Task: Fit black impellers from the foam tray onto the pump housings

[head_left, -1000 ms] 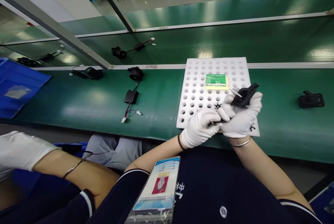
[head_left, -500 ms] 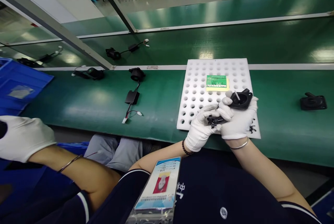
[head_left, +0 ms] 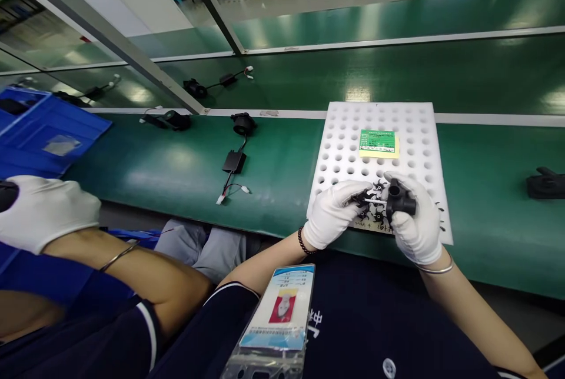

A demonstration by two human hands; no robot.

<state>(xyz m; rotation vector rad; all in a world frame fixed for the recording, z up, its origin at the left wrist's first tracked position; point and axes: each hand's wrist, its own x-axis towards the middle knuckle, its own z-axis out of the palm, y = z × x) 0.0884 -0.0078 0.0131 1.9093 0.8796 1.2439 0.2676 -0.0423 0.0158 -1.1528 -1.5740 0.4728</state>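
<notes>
Over the near part of a white foam tray (head_left: pixel 353 117) with rows of round holes, both my gloved hands are at work. My left hand (head_left: pixel 332 215) pinches a small black impeller (head_left: pixel 361 198), partly hidden by the fingers. Wrapped around a black pump housing (head_left: pixel 401 202) with pipe stubs is my right hand (head_left: pixel 419 223). A thin white shaft (head_left: pixel 375 200) bridges the gap between the two parts; the housing's open side faces left. Several black star-shaped impellers (head_left: pixel 378 214) lie on the tray beneath my hands.
A green label (head_left: pixel 377 140) lies on the tray. Left of it, a pump with a cable and box (head_left: pixel 233 161) rests on the green bench. Another black housing (head_left: pixel 546 183) sits at far right. At left are a blue bin (head_left: pixel 62 138) and a co-worker's gloved hand (head_left: pixel 50 214).
The housing has been turned from facing up to facing left, and my hands have moved apart. Impellers on the tray now show between them. The view has shifted slightly left.
</notes>
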